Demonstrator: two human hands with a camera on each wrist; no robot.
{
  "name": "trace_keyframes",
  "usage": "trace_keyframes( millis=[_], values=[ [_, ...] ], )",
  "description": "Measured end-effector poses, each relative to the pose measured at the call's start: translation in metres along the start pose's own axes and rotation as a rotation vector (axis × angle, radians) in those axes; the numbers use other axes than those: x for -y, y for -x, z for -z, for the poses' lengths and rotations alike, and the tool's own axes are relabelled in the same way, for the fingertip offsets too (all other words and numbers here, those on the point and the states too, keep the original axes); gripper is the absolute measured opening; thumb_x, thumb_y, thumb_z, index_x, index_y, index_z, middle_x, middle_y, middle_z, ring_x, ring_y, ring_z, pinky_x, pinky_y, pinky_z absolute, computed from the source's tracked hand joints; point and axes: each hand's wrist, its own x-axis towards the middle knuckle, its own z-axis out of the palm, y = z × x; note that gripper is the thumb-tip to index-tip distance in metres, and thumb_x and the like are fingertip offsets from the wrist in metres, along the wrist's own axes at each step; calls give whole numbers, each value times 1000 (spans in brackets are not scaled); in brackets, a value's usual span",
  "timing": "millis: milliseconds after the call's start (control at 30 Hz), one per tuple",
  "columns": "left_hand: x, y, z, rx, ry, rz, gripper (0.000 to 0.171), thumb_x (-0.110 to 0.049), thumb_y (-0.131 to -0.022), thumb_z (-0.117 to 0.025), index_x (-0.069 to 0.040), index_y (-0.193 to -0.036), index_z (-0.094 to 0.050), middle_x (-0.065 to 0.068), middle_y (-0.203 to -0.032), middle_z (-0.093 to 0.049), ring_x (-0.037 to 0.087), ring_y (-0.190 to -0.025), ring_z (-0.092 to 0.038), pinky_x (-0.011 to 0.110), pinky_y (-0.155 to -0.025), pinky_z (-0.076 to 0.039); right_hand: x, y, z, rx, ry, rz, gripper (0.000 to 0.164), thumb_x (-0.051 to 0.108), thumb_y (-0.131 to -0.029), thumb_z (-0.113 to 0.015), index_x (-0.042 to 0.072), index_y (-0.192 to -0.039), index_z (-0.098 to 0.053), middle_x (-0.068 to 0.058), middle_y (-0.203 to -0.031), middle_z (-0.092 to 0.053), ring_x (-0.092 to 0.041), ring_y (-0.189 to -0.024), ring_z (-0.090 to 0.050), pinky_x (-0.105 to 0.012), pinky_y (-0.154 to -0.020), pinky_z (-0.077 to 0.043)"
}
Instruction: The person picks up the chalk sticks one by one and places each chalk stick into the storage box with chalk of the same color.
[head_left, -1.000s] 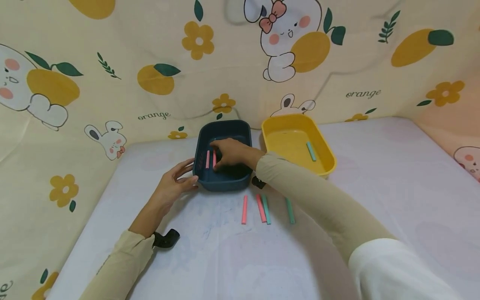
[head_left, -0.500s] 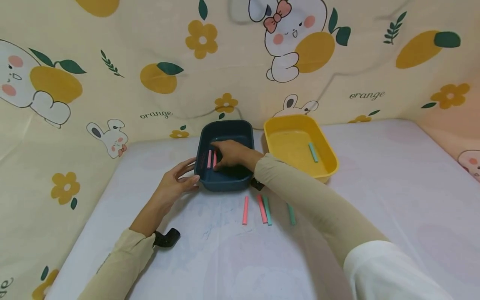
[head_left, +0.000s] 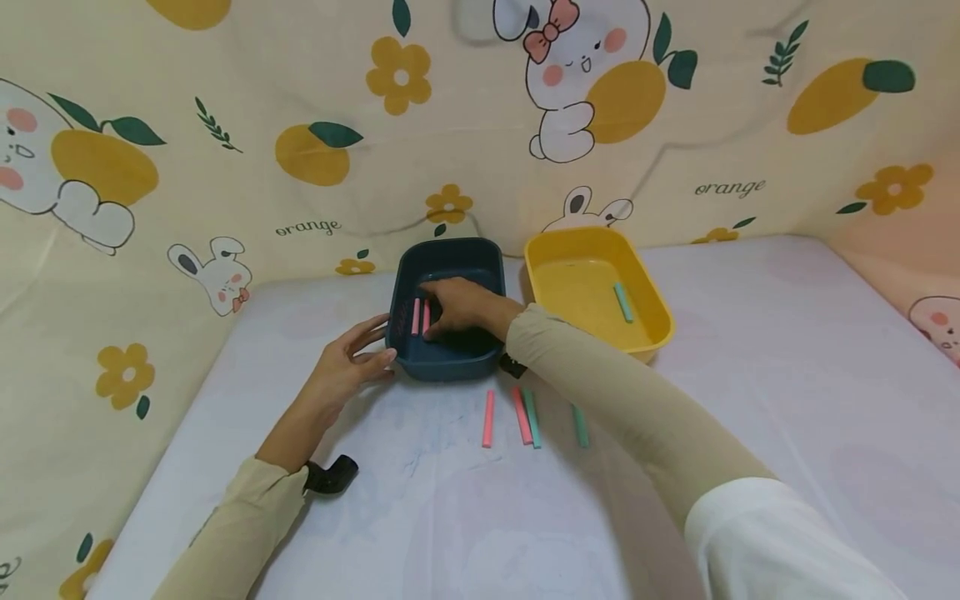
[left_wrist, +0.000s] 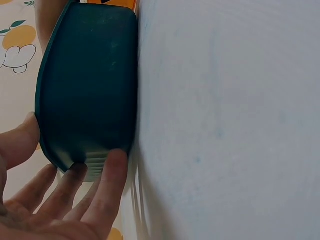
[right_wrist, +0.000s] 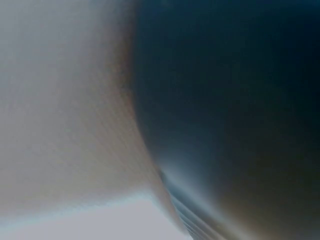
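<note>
A dark blue plastic bin (head_left: pixel 447 371) stands at the back of the table. My left hand (head_left: pixel 339 372) steadies its left side, fingers extended along the outer wall; in the left wrist view the thumb (left_wrist: pixel 22 140) lies at the rim. My right hand (head_left: pixel 467 304) reaches inside the bin, thumb and forefinger at the two ends of a pink chalk stick (head_left: pixel 427 317). Left of that one, a second pink chalk stick (head_left: pixel 416 317) lies parallel on the bin floor. The right wrist view is blurred, filled by the bin's dark wall (right_wrist: pixel 225 100) and the wrist.
A yellow bin (head_left: pixel 660 329) to the right holds a green chalk stick (head_left: pixel 623 302). On the white tabletop in front lie pink chalk sticks (head_left: pixel 488 419) and green chalk sticks (head_left: pixel 581 427), one partly behind the right sleeve (head_left: pixel 637 408). A printed cloth (head_left: pixel 465 150) hangs behind.
Both hands keep their places at the dark blue bin, and the chalk sticks lie as before. Only the head view shifts slightly.
</note>
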Motion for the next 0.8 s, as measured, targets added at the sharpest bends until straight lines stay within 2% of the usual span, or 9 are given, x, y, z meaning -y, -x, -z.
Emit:
trace_keyframes(
  millis=[267,400,800],
  values=[
    [-1,-1,-1,-10,-12,7,63,-13,-98,-63,-21,-155,-37,14,-156,-42,31,-127,-58,42,-99,-54,0,3,6,-23,-16,19,92,42,-85,-78,13,-157,-30,-9,-158,-41,-24,-146,-39,-40,-122,-31],
    [-1,0,0,-16,-27,15,63,-14,-98,-63,-22,-155,-37,15,-156,-42,31,-127,-58,43,-99,-54,1,10,13,-47,-34,61,90,42,-85,-78,13,-156,-31,-10,-155,-45,-25,-144,-42,-41,-120,-33],
    [-3,2,-2,-26,-49,33,64,-17,-97,-65,-24,-155,-37,14,-156,-42,30,-126,-58,44,-100,-54,-4,54,26,-133,-87,129,82,43,-85,-78,16,-153,-40,-5,-147,-52,-22,-129,-54,-38,-110,-46]
  ],
)
